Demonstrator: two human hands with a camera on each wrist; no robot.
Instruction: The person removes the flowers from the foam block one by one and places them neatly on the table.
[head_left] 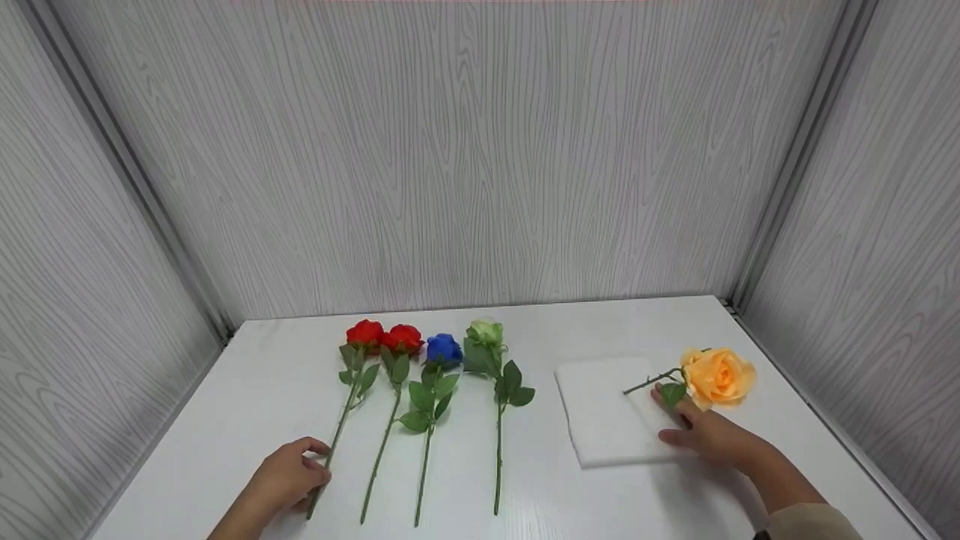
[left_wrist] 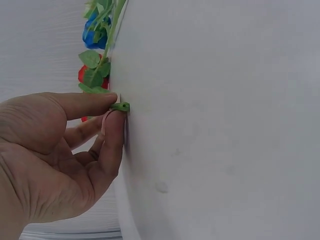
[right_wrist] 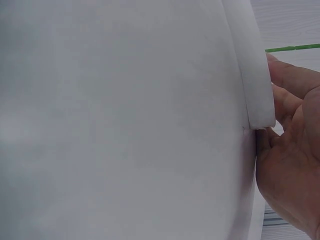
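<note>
My left hand point(head_left: 289, 472) pinches the lower stem of the leftmost red rose point(head_left: 365, 334). The cut end of its green stem point(left_wrist: 120, 106) pokes out between thumb and finger in the left wrist view. On the right, a white foam block point(head_left: 607, 416) lies flat, and an orange-yellow rose point(head_left: 721, 377) rises from it on a short stem. My right hand point(head_left: 709, 435) grips the block's right edge, thumb and a finger on top. In the right wrist view more fingers point(right_wrist: 267, 137) curl down at the block's corner, partly hidden.
To the right of the held rose lie a second red rose point(head_left: 403, 339), a blue rose point(head_left: 444, 349) and a pale green rose point(head_left: 486, 332), stems toward me. Wood-grain panels point(head_left: 465, 165) enclose the white table point(head_left: 247, 390) at the back and sides.
</note>
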